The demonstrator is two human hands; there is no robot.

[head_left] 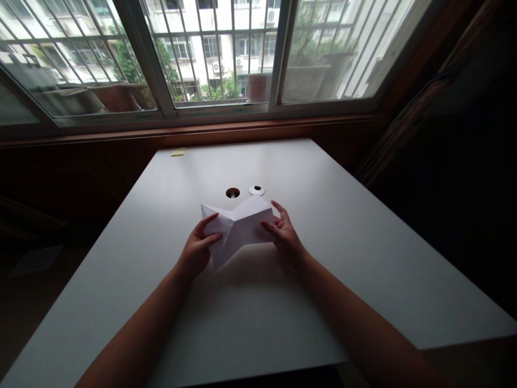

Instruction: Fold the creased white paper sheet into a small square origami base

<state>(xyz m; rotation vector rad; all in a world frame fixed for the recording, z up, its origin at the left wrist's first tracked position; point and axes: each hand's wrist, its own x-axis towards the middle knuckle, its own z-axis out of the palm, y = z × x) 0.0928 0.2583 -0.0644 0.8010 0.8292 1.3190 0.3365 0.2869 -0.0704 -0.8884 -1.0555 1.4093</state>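
Note:
A white sheet of paper (248,229) with several creases is held up above the table, partly folded, with a pointed corner hanging down at its lower left. My left hand (197,249) grips its left end between thumb and fingers. At the opposite end my right hand (286,237) pinches the paper with the thumb on the near side, while the index finger sticks up past the edge. The remaining fingers of both hands are partly hidden behind the paper.
The white table (141,237) bears a round cable hole (232,193) and, beside it, a white ring-shaped cover (256,190). A yellow sticky note (178,152) lies at the far left corner. Beyond the table stands a barred window (218,54).

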